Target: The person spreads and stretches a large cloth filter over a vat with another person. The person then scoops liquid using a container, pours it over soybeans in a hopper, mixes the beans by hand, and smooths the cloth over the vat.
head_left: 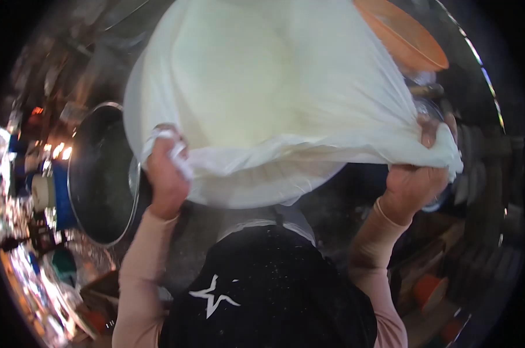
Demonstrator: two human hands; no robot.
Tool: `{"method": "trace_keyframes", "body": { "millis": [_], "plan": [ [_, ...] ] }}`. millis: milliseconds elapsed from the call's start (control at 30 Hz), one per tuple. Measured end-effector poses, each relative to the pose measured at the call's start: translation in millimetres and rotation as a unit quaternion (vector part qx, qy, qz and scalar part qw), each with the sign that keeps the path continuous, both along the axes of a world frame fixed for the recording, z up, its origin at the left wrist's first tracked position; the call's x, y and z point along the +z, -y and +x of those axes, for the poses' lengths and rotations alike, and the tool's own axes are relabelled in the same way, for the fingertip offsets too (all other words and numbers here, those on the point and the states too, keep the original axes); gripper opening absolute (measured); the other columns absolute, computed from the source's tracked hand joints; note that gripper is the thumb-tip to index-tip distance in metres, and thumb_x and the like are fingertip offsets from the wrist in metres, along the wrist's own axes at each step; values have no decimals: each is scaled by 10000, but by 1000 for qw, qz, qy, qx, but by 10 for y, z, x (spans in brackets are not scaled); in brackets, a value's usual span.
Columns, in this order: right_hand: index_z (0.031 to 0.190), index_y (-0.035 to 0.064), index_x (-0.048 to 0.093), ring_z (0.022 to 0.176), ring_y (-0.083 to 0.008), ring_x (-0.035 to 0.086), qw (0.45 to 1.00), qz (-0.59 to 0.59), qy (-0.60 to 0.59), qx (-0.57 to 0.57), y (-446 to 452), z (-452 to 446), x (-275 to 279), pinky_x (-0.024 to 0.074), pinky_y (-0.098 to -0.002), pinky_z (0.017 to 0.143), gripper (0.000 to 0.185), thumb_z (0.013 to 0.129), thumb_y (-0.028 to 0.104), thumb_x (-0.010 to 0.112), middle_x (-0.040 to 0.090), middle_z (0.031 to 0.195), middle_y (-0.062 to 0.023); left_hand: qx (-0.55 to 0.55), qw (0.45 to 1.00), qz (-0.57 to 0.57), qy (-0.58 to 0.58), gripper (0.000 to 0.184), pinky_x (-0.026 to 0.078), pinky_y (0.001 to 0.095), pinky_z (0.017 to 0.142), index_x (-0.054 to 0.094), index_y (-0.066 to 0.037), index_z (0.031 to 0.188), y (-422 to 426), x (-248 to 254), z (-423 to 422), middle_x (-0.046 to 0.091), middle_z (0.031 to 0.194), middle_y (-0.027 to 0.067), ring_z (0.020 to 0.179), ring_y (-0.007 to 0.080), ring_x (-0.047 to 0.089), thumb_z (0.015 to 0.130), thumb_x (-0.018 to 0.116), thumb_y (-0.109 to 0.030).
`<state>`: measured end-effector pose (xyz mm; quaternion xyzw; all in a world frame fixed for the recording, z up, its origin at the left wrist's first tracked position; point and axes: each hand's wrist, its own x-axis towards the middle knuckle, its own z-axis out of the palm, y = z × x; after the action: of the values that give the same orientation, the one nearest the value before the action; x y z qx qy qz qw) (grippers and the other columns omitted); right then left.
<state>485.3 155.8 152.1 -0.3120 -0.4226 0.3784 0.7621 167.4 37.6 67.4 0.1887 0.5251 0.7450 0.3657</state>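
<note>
Fingers on my left hand are clamped, as I see it from here, on a bunched edge of the cloth, with the pot beyond them to the left. The cloth spreads ahead of and between both hands, over the basin, its gathered near edge running crosswise, so neither hand is clearly nearer. My right hand grips the other end, below the orange bowl; blur obscures its exact hold.

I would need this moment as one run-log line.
left hand: grips cloth | right hand: grips cloth | cloth: stretched over pale basin | orange bowl: upper right
</note>
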Motion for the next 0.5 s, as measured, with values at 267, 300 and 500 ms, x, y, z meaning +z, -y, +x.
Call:
{"method": "trace_keyframes", "body": {
  "millis": [267,300,500],
  "plan": [
    [1170,-14,518,884,-177,604,997,-35,37,60,-452,-93,-270,498,-344,882,255,920,37,523,613,888,-72,-224,914,-17,338,146,430,300,709,556,-57,839,-748,-435,1699,524,719,42,681,166,498,881,493,-182],
    [1161,-5,529,847,-167,600,996,-42,44,72,-487,-141,-261,498,-306,845,247,916,26,516,619,906,-74,-321,864,127,366,162,440,310,675,565,-45,883,-716,-290,1642,548,755,73,664,184,511,841,502,-187],
    [1056,26,605,879,-168,603,563,343,737,-151,-848,-16,-221,489,-322,782,188,881,38,538,629,1016,-65,-175,914,288,228,195,402,332,807,500,-99,908,-71,655,-472,481,771,14,691,146,422,751,465,-207]
  ]
}}
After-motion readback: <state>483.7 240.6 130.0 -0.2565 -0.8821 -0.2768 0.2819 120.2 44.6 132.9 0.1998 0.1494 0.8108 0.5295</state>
